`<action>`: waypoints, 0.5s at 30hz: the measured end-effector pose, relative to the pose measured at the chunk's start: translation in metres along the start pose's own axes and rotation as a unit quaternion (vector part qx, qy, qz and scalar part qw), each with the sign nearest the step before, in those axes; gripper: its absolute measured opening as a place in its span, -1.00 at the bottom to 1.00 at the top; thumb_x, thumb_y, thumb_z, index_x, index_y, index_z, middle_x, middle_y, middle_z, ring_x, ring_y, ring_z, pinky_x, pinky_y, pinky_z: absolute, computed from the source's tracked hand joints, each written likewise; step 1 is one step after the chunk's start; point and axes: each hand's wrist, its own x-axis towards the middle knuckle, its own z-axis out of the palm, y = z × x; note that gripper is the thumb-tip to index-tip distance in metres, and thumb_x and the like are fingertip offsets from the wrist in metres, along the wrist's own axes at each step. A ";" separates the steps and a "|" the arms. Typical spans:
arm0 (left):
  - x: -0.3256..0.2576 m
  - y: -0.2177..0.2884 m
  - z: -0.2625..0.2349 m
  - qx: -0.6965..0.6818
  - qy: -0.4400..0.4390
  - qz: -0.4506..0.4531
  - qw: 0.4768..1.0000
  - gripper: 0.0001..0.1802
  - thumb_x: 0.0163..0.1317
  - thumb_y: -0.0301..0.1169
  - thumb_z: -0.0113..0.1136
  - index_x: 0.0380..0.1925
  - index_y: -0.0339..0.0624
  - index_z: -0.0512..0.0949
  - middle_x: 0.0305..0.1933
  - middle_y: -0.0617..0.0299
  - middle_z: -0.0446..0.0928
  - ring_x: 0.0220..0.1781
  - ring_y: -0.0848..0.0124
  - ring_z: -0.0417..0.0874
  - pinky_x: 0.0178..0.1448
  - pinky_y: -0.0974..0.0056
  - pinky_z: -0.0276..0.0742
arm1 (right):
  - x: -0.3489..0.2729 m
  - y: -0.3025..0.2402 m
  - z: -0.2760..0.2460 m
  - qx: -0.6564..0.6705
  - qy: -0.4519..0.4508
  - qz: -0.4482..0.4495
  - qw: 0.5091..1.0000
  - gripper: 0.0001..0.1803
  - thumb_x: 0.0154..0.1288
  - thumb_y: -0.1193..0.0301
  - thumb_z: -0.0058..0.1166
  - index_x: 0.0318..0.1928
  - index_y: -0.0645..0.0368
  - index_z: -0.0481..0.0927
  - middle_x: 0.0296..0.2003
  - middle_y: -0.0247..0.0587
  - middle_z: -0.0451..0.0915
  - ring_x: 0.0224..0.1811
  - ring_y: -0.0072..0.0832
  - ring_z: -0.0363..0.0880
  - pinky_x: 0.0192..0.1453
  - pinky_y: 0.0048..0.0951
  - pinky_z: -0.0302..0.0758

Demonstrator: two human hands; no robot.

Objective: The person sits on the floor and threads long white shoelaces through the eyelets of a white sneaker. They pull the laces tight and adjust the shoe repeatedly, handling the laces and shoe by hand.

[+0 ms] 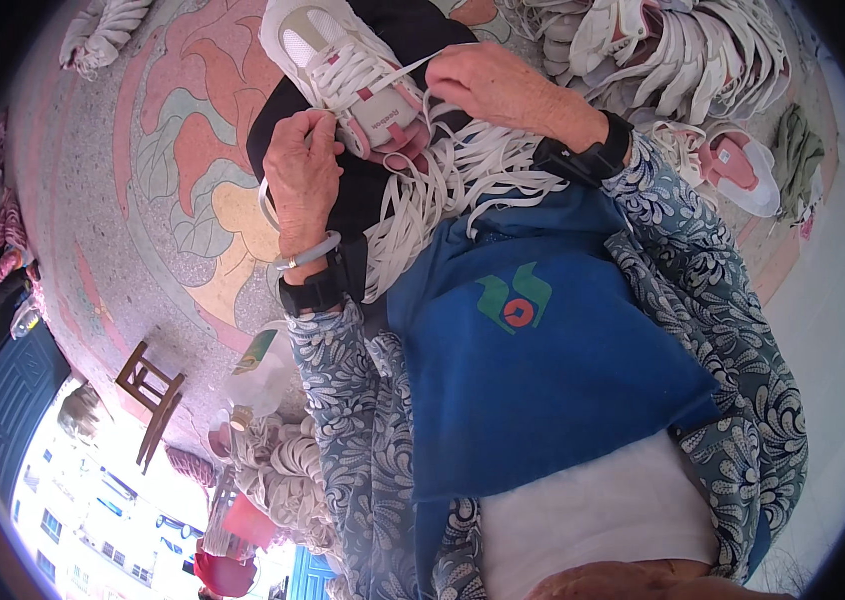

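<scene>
Two hands work at a white-and-pink sneaker (375, 116), which lies toe-away on the dark cloth (423, 28) at the far middle. The right hand (513, 95), to its right, seems to pinch a white lace (410, 70) drawn fairly straight; pulled too hard, that strand could leave the lacing uneven or twist the shoe round, as little appears to brace it. Loose laces (483, 170) heaped just nearer could snag it. The left hand (303, 170) points far, its fingers narrow by the collar, though I cannot tell what they grip; the right reaches in leftward, knuckles up
</scene>
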 end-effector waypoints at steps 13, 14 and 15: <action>-0.007 -0.017 0.027 0.076 0.172 0.164 0.968 -0.80 0.25 -0.34 0.24 -0.28 -0.26 0.65 -0.42 0.14 0.63 -0.49 0.44 0.63 -0.41 0.35 0.54 | 0.004 -0.007 0.001 -0.090 -0.042 0.078 0.992 -0.85 0.27 0.32 0.07 -0.23 0.09 0.59 -0.34 -0.26 0.56 -0.26 -0.16 0.60 -0.20 -0.17 0.55; -0.008 -0.013 0.030 0.100 0.189 0.200 0.956 -0.81 0.25 -0.34 0.24 -0.29 -0.26 0.65 -0.42 0.12 0.63 -0.48 0.41 0.64 -0.38 0.33 0.54 | 0.004 -0.008 0.000 -0.108 -0.058 0.085 0.989 -0.85 0.27 0.32 0.07 -0.25 0.09 0.58 -0.34 -0.27 0.56 -0.26 -0.17 0.60 -0.21 -0.18 0.55; -0.014 -0.008 0.026 0.112 0.169 0.187 0.961 -0.76 0.27 -0.33 0.20 -0.21 -0.30 0.62 -0.31 -0.01 0.61 -0.34 0.20 0.66 -0.23 0.24 0.57 | 0.003 -0.007 0.001 -0.116 -0.052 0.063 0.990 -0.86 0.28 0.32 0.07 -0.26 0.10 0.58 -0.34 -0.27 0.55 -0.27 -0.18 0.60 -0.22 -0.18 0.55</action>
